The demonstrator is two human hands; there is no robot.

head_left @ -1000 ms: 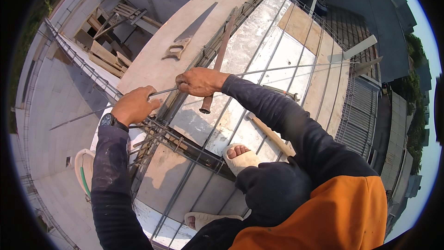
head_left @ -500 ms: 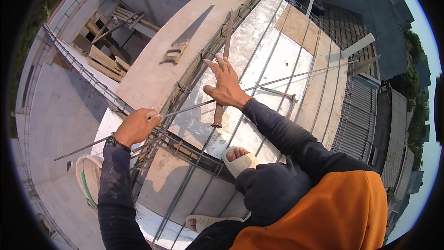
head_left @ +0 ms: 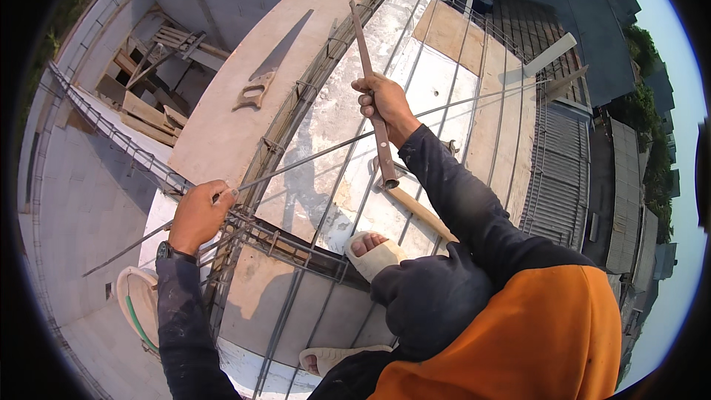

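My left hand (head_left: 198, 216) is closed around a long thin steel rebar rod (head_left: 318, 154), near the corner of a tied rebar cage (head_left: 278, 241). The rod runs slanting up across the boards to the far right. In my right hand (head_left: 389, 107) is a rusty metal pipe (head_left: 382, 150), gripped about its middle and tilted over the rod. Its near end shows a hollow opening. Below that end lies a wooden handle (head_left: 421, 211), whose head is partly hidden by the pipe. A tool's metal end (head_left: 449, 147) shows beside my right sleeve, the rest covered.
A handsaw (head_left: 281, 52) lies on the formwork board (head_left: 222, 130) at the left. Parallel rebars (head_left: 437, 115) cross the panels. Beyond the left edge, the ground drops to a lower level (head_left: 81, 200). A pale bucket (head_left: 137, 281) stands beside my left forearm.
My right hand has gone from open above the rusty pipe to gripping it, and the pipe is lifted and shifted right. The wooden handle has come into view. My left hand keeps the rod.
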